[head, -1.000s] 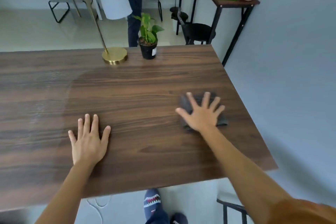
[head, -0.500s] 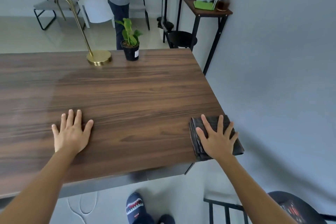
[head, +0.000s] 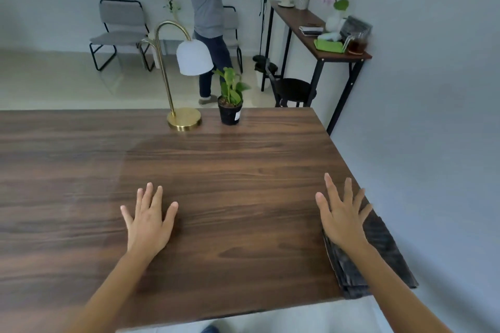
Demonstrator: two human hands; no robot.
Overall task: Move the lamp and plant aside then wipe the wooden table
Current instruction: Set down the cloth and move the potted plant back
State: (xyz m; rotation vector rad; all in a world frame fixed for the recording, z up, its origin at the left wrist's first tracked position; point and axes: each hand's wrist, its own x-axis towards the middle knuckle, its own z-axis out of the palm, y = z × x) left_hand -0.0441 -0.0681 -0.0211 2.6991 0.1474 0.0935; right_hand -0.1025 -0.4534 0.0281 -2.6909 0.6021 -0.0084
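Note:
The wooden table (head: 243, 159) fills the lower view. At its far edge stand a brass lamp (head: 184, 119) with a white shade and, just right of it, a small green plant (head: 230, 105) in a black pot. A folded dark grey cloth (head: 378, 254) lies at the table's near right corner, overhanging the right edge. My right hand (head: 342, 216) rests flat with fingers spread; its palm and wrist lie on the cloth's far end and its fingers reach onto bare wood. My left hand (head: 148, 220) lies flat and spread on the wood, holding nothing.
A grey wall runs close along the table's right side. Beyond the far edge a person (head: 209, 16) stands reaching toward a narrow console table (head: 319, 35) holding small items. A black stool (head: 293, 89) and grey chairs (head: 119, 32) stand on the pale floor.
My right hand slid the cloth from mid-table to the near right corner, then moved forward so its fingers pass the cloth's far end. My left hand stayed flat. The view tilted upward.

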